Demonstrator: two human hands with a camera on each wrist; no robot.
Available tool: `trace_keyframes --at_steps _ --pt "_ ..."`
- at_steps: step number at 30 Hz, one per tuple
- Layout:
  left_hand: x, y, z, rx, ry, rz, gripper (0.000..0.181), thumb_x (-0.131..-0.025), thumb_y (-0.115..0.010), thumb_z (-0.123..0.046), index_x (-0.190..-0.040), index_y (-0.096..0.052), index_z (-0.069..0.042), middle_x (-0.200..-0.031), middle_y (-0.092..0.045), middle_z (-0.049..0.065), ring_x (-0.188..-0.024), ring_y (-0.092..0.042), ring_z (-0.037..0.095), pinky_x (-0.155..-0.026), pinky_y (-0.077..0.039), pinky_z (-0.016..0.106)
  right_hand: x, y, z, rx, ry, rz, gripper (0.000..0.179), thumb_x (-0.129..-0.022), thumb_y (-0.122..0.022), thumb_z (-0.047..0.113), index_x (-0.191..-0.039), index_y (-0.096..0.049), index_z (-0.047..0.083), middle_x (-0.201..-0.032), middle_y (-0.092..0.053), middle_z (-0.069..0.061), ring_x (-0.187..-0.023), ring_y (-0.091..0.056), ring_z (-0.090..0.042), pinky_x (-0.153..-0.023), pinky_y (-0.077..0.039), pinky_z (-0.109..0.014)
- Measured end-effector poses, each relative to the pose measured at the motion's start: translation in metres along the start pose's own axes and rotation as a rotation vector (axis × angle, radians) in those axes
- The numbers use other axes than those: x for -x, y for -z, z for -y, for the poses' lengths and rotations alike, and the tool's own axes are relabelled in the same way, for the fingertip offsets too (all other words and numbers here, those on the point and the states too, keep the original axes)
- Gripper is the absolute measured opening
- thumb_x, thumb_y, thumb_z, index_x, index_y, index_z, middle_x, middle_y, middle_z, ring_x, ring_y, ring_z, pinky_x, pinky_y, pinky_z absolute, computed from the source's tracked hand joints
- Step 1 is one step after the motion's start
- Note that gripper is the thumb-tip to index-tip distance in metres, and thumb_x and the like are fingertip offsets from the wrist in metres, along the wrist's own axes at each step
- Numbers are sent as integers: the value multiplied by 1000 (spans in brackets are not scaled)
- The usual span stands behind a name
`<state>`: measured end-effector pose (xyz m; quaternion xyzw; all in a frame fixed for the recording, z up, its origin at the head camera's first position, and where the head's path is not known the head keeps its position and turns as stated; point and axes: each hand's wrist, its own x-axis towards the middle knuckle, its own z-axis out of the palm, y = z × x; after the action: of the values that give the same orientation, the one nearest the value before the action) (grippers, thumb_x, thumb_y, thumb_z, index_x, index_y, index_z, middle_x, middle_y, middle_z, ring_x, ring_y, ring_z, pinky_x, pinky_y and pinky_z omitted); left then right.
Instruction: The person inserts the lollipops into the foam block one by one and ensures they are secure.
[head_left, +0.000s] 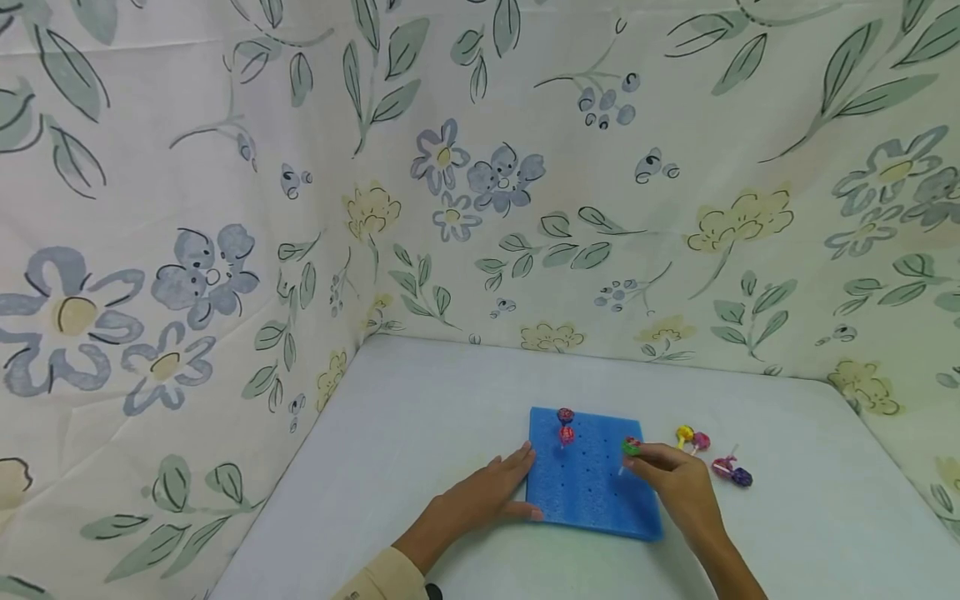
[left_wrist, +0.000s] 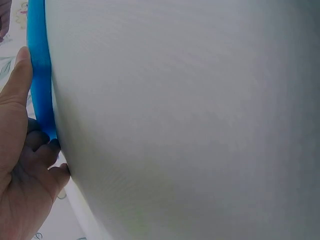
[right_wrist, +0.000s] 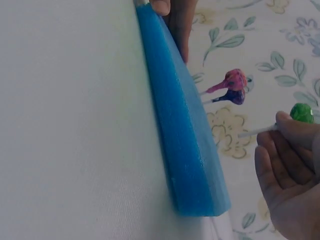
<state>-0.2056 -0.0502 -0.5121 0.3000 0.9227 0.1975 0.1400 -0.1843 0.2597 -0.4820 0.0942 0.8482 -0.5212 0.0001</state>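
Observation:
A blue foam board [head_left: 592, 492] with rows of small holes lies on the white table. Two wrapped lollipops, a dark red one [head_left: 566, 414] and a red one [head_left: 567, 435], stand upright in its far left part; the right wrist view shows their sticks in the foam. My right hand [head_left: 678, 483] pinches a green-wrapped lollipop [head_left: 632, 447] just under its head, above the right half of the board, with the white stick [right_wrist: 255, 132] pointing down at the foam. My left hand [head_left: 487, 492] rests against the board's left edge, fingers along the side and thumb at the near corner.
Right of the board on the table [head_left: 427, 400] lie a yellow lollipop [head_left: 685, 433], a pink one [head_left: 701, 441], a pink-red one [head_left: 723, 467] and a dark purple one [head_left: 742, 477]. A floral cloth [head_left: 525, 275] hangs behind and at the sides.

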Motion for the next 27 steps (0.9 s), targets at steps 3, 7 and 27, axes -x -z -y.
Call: trace_keyframes --at_steps 3,7,27 --pt "0 -1 1 3 -8 -1 97 -97 -63 -66 -169 -27 -12 -177 -23 2 -161 -28 22 -127 -33 47 -1 -4 1 -2 7 6 32 -99 -78 32 -121 -79 8 -121 -79 -4 -107 -74 -13 -86 -56 -13" --pt "-1 -1 1 -6 -15 -3 96 -97 -63 -65 -169 -27 -12 -177 -23 3 -161 -28 21 -127 -33 46 -2 -10 1 -2 26 10 30 -98 -79 30 -119 -80 8 -123 -79 -5 -111 -73 -18 -87 -58 -15" --pt "-4 -1 1 -14 11 5 97 -96 -63 -68 -169 -28 -15 -177 -23 0 -161 -30 22 -127 -35 46 -6 -47 12 -14 44 22 23 -94 -83 27 -110 -83 11 -113 -80 -4 -110 -72 -22 -92 -63 -31"
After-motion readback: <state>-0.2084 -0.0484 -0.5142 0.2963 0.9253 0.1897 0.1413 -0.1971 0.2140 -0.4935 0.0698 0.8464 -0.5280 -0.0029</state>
